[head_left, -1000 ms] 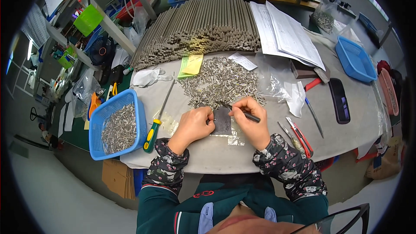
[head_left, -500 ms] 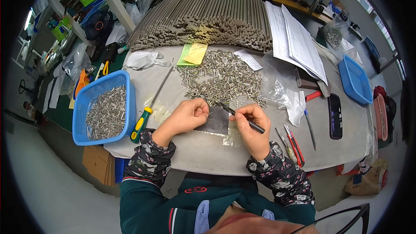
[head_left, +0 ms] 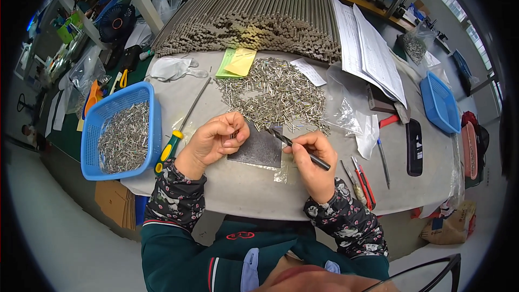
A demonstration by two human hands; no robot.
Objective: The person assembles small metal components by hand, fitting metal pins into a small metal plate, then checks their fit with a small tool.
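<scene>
In my right hand [head_left: 313, 170] is a dark twist drill bit [head_left: 282, 138], pinched between thumb and fingers, its fluted tip pointing up and left. My left hand [head_left: 208, 143] is closed with curled fingers; anything inside them is too small or hidden to name. Under and between the hands lies a flat dark grey plate [head_left: 254, 154], with clear tape [head_left: 282, 174] by its lower right corner. Just beyond the plate spreads a heap of small metal pins [head_left: 281, 89]. More pins [head_left: 124, 138] fill a blue plastic basket [head_left: 154, 130] at the left.
A large stack of metal rods [head_left: 254, 16] stands at the back, with paper sheets [head_left: 367, 48] to its right. A screwdriver [head_left: 170, 151] lies by the basket. Right of my right hand are a red utility knife [head_left: 365, 186], a pen [head_left: 383, 165] and a phone [head_left: 414, 148].
My left hand has drawn back left from the drill tip and turned so its curled fingers show more. My right hand keeps the drill bit in nearly the same place. The whole view has shifted slightly.
</scene>
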